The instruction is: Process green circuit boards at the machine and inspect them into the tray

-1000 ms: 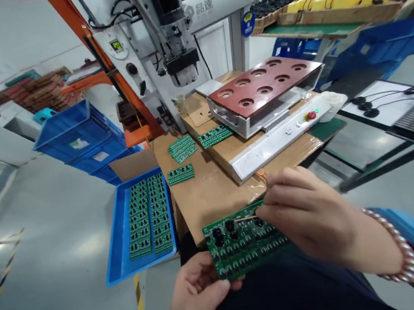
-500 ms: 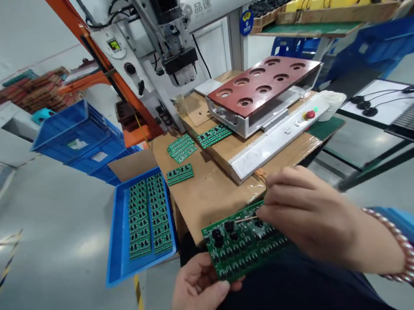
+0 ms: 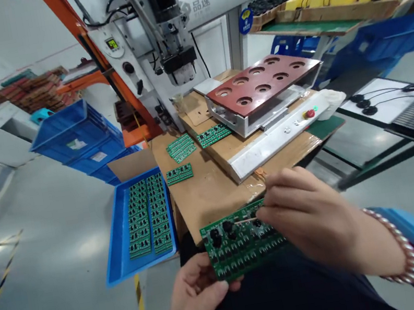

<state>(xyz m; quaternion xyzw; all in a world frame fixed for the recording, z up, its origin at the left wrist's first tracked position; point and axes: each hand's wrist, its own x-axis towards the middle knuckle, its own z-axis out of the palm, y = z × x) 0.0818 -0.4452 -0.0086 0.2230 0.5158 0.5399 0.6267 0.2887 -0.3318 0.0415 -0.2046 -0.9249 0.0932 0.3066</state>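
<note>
A green circuit board [image 3: 239, 250] with black round parts is held low in front of me, over my lap. My left hand [image 3: 199, 296] grips its lower left corner, thumb on top and fingers beneath. Pinched in my right hand [image 3: 304, 213] is a thin pale stick [image 3: 245, 220]. The stick's tip is at a black round part [image 3: 227, 226] near the board's top edge. My right hand covers the right end of the board.
More boards lie on the brown worktable [image 3: 213, 191], and a blue tray [image 3: 118, 254] of boards sits to its left. Behind stands a machine with a red fixture plate [image 3: 262, 82] and a white control panel [image 3: 262, 151]. Blue crates [image 3: 69, 136] are stacked at left.
The board and my left hand have shifted very slightly left. Both hands keep their holds, and the stick's tip stays by the same black part.
</note>
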